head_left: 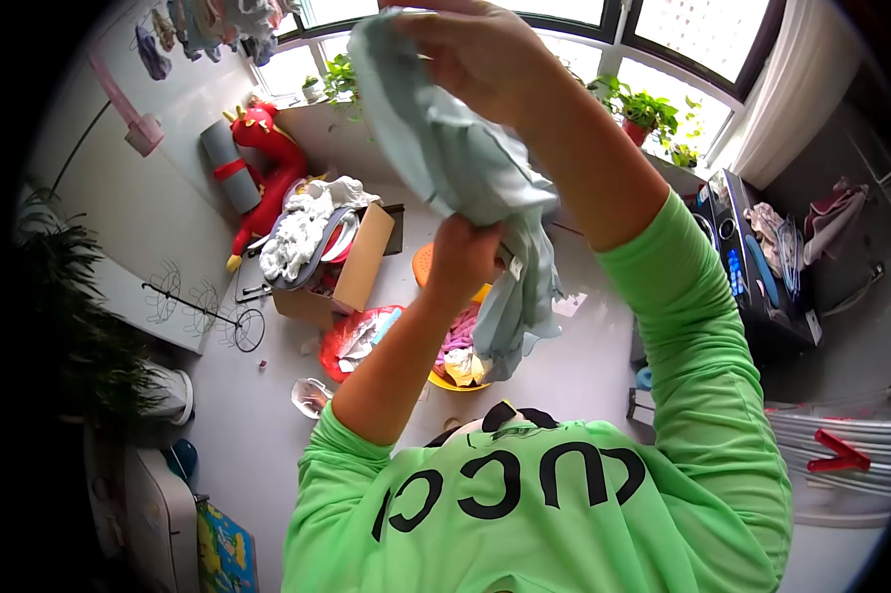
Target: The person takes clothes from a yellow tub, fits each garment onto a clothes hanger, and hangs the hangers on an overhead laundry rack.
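Note:
A pale blue-green garment [475, 173] hangs in the air between my hands, its lower folds falling loose on the right. My right hand [475, 59], raised high near the window, grips its upper edge, and the fingertips are partly cut off by the top of the view. Lower down, my left hand [462, 255] is closed around gathered cloth in the garment's middle. A small white tag shows beside that hand. The garment's exact kind is hard to tell from its folds. Below it on the floor is a yellow basin [455, 386] with pink and yellow clothes.
A cardboard box [364, 259] full of cloth stands left, near a red plush toy [285, 163]. A red plastic bag [339, 348] lies beside the basin. A black washing machine [752, 247] is at right, with metal hangers [841, 430] nearer me. Potted plants [648, 111] line the windowsill.

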Tool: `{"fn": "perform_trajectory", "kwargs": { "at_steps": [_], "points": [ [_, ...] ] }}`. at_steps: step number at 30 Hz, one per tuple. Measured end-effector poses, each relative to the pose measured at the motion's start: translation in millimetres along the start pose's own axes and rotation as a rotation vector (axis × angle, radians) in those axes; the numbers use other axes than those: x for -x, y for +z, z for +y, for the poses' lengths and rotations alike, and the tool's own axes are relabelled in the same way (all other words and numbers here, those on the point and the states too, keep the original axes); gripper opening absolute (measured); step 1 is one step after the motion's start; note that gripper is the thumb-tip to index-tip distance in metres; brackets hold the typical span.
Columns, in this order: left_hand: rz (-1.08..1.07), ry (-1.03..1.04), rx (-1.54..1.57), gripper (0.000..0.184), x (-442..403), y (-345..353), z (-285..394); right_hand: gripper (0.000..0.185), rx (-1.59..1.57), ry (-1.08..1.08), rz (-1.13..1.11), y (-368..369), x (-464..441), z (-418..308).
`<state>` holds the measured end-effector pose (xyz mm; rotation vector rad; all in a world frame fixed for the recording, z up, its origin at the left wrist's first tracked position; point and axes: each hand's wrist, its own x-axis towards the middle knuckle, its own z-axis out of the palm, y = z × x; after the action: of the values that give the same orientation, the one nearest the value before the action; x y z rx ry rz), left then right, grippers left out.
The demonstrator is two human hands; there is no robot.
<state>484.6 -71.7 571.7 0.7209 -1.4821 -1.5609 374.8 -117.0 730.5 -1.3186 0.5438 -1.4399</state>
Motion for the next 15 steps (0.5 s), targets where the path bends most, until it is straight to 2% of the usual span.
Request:
{"fn": "perform_trajectory", "kwargs": {
  "at_steps": [1,2,4,6,8,10,12,13,15],
  "points": [
    [-0.002,-0.140,0.250,0.020,2.8,1.8,12.2,0.038,0.268,-0.110,0.014,-14.6,-2.6,11.2],
    [0.000,-0.157,0.315,0.026,1.3,-3.0,17.4,0.035,0.887,-0.406,0.087,-33.2,4.7,18.0],
    [-0.155,-0.144,0.477,0.031,0.0,-19.0,30.1,0.030,1.254,-0.396,0.217,-39.4,41.8,6.3],
    [-0.152,-0.125,0.499,0.033,1.4,-25.3,38.7,0.028,1.168,-0.322,0.340,-56.7,84.7,21.2],
    [-0.156,-0.112,0.512,0.034,3.6,-28.9,39.6,0.036,0.905,-0.092,0.322,-55.6,132.0,33.2],
    [-0.189,-0.115,0.516,0.033,3.6,-26.6,37.7,0.038,0.973,-0.136,0.309,-55.2,162.3,56.8],
    [-0.208,-0.122,0.499,0.032,6.3,-17.1,39.6,0.045,0.483,0.047,0.393,-60.4,177.1,86.7],
    [-0.216,-0.119,0.510,0.031,5.0,-13.5,36.5,0.044,0.252,0.102,0.326,-64.3,180.6,91.4],
    [-0.238,-0.114,0.485,0.031,4.0,-8.2,35.8,0.038,0.241,0.096,0.329,-70.1,187.0,87.9]
  ]
}}
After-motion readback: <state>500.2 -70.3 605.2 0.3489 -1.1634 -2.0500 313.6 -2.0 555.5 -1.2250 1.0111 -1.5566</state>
